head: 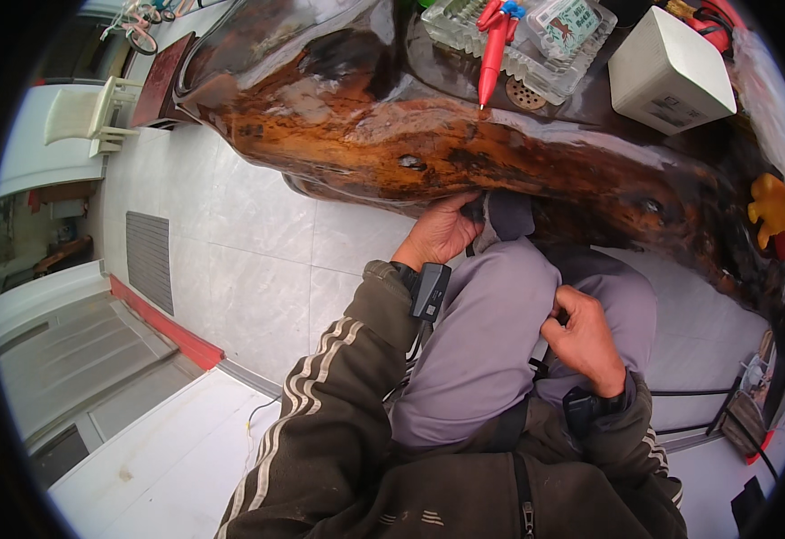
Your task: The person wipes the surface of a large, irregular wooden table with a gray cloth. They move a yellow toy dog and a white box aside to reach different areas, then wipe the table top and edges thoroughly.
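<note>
My left hand [447, 228] is under the front edge of a lacquered wooden slab table [365, 145], against a dark grey piece of fabric or footwear [508, 214] just beyond my knee. Its fingertips are partly hidden, so their grip is unclear. My right hand [584, 337] rests with curled fingers against the grey trousers [483, 337], beside the knee. Whether it pinches the cloth there cannot be made out. A black device [431, 291] is strapped to my left wrist, and a dark band [588, 407] circles the right one.
On the table stand a clear ridged tray [540, 71], a red figure-topped pen [493, 64], a clear labelled box [564, 27] and a white box [672, 74]. A yellow toy [773, 209] is at the right. A pale chair [82, 114] stands on the tiled floor [244, 263] at left.
</note>
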Demonstrator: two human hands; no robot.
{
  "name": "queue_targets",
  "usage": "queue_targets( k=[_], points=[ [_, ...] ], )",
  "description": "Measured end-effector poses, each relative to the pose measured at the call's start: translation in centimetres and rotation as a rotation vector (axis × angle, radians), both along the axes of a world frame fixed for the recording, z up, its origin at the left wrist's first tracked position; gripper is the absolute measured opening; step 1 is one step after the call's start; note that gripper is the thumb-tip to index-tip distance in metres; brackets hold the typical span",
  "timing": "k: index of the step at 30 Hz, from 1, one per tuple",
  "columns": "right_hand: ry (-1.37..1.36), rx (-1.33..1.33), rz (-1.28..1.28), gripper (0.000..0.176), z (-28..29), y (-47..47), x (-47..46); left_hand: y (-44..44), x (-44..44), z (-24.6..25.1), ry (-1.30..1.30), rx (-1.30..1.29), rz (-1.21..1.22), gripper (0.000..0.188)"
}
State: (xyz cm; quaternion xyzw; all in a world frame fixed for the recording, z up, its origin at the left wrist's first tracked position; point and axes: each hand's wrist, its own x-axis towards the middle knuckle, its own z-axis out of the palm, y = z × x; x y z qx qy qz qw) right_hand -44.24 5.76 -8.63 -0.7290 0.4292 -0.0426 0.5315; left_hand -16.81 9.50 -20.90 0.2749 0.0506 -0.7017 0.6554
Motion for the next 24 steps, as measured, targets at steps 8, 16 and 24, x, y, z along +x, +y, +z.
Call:
queue_targets(
  k=[8, 16, 24],
  points=[
    [0.004, -0.017, -0.002, 0.016, 0.4, 0.0, -0.6, -0.4, -1.4, 3.0, -0.014, 0.137, 0.031, 0.034],
    [-0.03, -0.012, -0.009, 0.016, 0.0, 0.3, -1.1, 5.6, -0.2, 2.5, -0.005, 0.083, 0.126, 0.035],
    [-0.055, 0.013, 0.026, 0.014, 0.5, -0.4, -0.9, 8.5, 5.1, -3.0, -0.064, 0.327, 0.472, 0.029]
  ],
)
